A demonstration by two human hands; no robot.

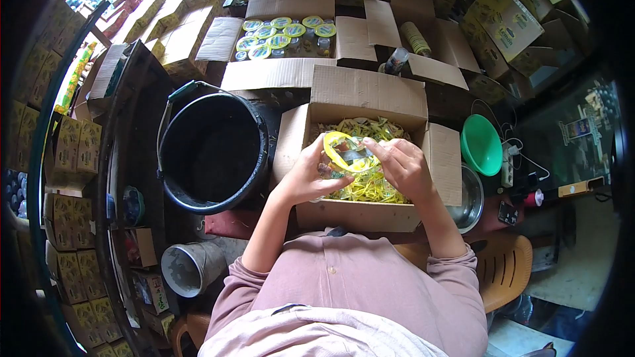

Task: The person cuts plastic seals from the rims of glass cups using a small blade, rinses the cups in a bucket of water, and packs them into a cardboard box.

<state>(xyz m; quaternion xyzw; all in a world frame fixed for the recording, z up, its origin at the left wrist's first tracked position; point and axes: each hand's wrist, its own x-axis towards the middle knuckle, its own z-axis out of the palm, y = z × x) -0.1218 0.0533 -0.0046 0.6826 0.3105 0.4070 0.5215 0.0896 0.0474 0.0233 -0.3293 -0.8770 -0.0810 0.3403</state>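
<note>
My left hand (pixel 305 170) is wrapped around a clear plastic cup (pixel 349 152) with a bright yellow ring at its mouth, tilted so that the opening faces up and toward me. The thumb rests below the ring and the fingers support the cup's left side. At the cup's right edge, my right hand (pixel 401 166) is closed, its thumb and fingertips pinched together; what is between them is too small to make out. Both hands are above an open cardboard box (pixel 360 215) holding many thin yellow strips (pixel 380 188).
Left of the box stands a large black bucket (pixel 258 182). A green bowl (pixel 481 145) and a metal bowl (pixel 471 205) are at its right. Behind, an open carton (pixel 291 5) contains several yellow-lidded cups (pixel 279 41); another carton (pixel 456 53) holds a stack of yellow lids (pixel 415 38).
</note>
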